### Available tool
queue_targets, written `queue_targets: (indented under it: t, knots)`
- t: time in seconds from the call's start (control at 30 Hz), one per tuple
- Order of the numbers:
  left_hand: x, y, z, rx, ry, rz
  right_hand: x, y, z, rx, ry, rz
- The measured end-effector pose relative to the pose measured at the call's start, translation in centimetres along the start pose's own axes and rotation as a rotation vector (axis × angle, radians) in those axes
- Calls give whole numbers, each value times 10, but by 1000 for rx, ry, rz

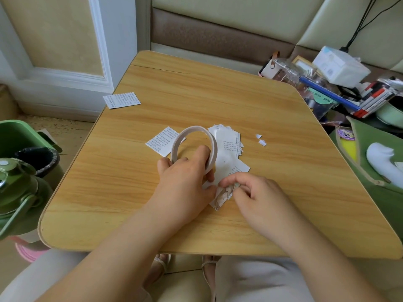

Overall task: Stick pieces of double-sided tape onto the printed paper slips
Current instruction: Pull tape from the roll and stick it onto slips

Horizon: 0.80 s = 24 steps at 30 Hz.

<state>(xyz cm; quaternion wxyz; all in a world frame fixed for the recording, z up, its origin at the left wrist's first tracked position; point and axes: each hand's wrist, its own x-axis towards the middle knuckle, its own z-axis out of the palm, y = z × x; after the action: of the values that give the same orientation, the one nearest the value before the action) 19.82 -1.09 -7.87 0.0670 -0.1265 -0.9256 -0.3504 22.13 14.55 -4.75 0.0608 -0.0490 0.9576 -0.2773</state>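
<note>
My left hand (185, 179) grips a large white ring of double-sided tape (192, 136), held upright over the wooden table (218, 101). My right hand (257, 192) pinches a small patterned slip (224, 192) right beside the left thumb, at the roll's lower edge. A fanned pile of printed paper slips (229, 147) lies just behind the hands. One printed slip (161, 141) lies left of the roll, partly behind it. Another printed slip (121, 100) sits at the table's far left edge.
Two tiny paper scraps (261, 140) lie right of the pile. A cluttered stack of pens, boxes and a tissue box (340, 66) stands off the table's right. A green pouch (375, 162) sits at right; a green bin (24, 140) and bottle (15, 192) at left.
</note>
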Motion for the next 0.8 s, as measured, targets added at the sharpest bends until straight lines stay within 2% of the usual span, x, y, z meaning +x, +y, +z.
queue_targets:
  t: [0.1,0.17,0.27,0.37,0.63,0.7,0.8]
  knots:
    - [0,0,0,-7,-4,-11,1,7,-1,-223,86,7]
    - [0,0,0,-11,-4,-15,-2,11,-5,-219,125,-8]
    - [0,1,0,-17,-4,-16,-13,5,-8,-156,117,-137]
    - [0,1,-1,-9,2,-10,-17,3,-3,-219,134,-233]
    - [-1,1,-2,-14,-5,-12,-13,13,10,-393,191,-286]
    - [-1,1,-1,-9,-8,-9,-11,19,12,-343,185,-299]
    - [-1,-2,-2,0,-23,4,-7,23,9,-85,106,-239]
